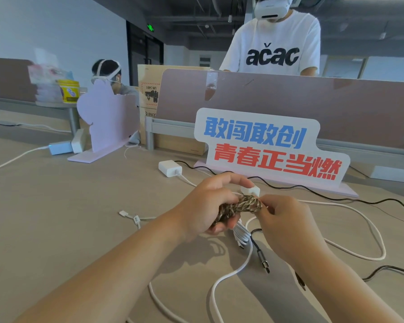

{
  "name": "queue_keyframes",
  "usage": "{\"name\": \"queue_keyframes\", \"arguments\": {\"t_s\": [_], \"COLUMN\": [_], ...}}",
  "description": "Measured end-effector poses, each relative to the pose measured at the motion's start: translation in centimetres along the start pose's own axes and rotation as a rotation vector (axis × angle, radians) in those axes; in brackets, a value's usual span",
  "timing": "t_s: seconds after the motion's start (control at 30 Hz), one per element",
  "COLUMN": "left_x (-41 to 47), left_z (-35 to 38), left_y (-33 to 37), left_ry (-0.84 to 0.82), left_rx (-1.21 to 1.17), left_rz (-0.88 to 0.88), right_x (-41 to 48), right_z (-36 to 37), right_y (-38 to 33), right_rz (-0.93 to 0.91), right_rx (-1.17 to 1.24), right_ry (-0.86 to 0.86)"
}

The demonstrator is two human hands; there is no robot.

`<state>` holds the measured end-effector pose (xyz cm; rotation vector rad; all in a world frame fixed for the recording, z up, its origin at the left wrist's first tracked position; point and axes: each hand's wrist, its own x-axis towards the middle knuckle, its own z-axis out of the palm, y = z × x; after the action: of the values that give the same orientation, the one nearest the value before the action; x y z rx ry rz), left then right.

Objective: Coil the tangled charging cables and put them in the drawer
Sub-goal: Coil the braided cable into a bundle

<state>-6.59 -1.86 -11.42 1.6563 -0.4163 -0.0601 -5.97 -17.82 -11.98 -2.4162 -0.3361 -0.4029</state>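
Left hand (208,206) grips the braided cable coil (241,207); right hand (287,226) pinches its end. White cables (241,233) lie beneath, slogan sign (266,145) behind.

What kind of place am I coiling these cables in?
Probably an open-plan office: a long desk split by a partition, a slogan sign, and a green exit sign.

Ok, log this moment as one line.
stage: coiling | left hand: grips braided cable bundle | right hand: pinches its end | white charger: on desk
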Motion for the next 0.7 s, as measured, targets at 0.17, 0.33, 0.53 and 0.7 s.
{"name": "queue_keyframes", "arguments": {"t_s": [0.17, 0.33, 0.53, 0.7], "left_x": [0.3, 0.9, 0.5, 0.1], "left_z": [-0.2, -1.0, -1.0, -1.3], "left_y": [-0.4, -1.1, 0.4, 1.1], "left_ry": [0.158, 0.327, 0.16, -0.1], "left_rx": [0.228, 0.383, -0.22, -0.774], "left_rz": [-0.016, -0.002, -0.052, -0.051], "right_x": [0.1, -0.3, -0.3, -0.7], "right_z": [0.6, 1.1, 0.8, 0.9], "right_y": [0.3, 0.0, -0.1, -0.8], "right_rz": [-0.026, -0.086, -0.035, -0.071], "right_rx": [-0.103, -0.113, -0.075, -0.031], "right_ry": [-0.054, -0.112, -0.093, -0.142]}}
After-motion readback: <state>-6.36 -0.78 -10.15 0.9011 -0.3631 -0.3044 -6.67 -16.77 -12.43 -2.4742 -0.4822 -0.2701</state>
